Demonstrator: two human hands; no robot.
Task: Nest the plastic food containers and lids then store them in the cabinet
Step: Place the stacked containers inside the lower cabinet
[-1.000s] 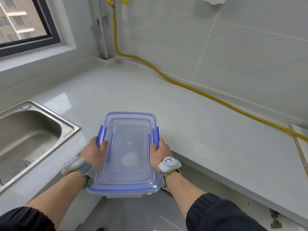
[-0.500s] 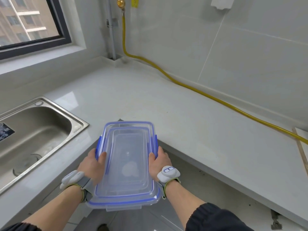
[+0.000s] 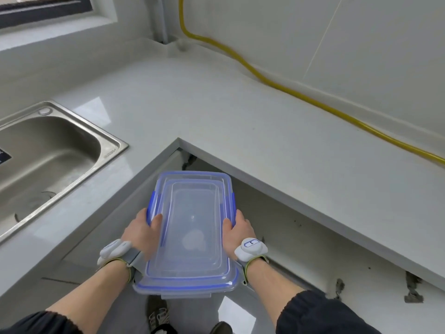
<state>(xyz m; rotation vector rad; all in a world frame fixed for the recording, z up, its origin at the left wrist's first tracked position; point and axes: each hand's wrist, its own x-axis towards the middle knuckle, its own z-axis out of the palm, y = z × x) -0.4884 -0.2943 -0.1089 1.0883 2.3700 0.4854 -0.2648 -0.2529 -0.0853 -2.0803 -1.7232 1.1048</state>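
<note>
A white L-shaped table [image 3: 216, 112] wraps a tiled corner, with a steel sink [image 3: 43, 150] at left and a yellow hose [image 3: 301, 97] along the wall. Below its inner edge, left hand [image 3: 142, 233] and right hand [image 3: 237, 231] each keep a clenched grip on the lidded container stack [image 3: 190, 227].

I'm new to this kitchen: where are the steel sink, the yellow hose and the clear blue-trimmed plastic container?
steel sink [image 3: 43, 150]: head view, basin floor.
yellow hose [image 3: 310, 100]: head view, mid-length along the wall.
clear blue-trimmed plastic container [image 3: 192, 213]: head view, lid centre.

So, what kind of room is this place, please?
Most likely a home kitchen: a steel sink set in a white L-shaped countertop, tiled walls, and a yellow gas-type hose.
</note>
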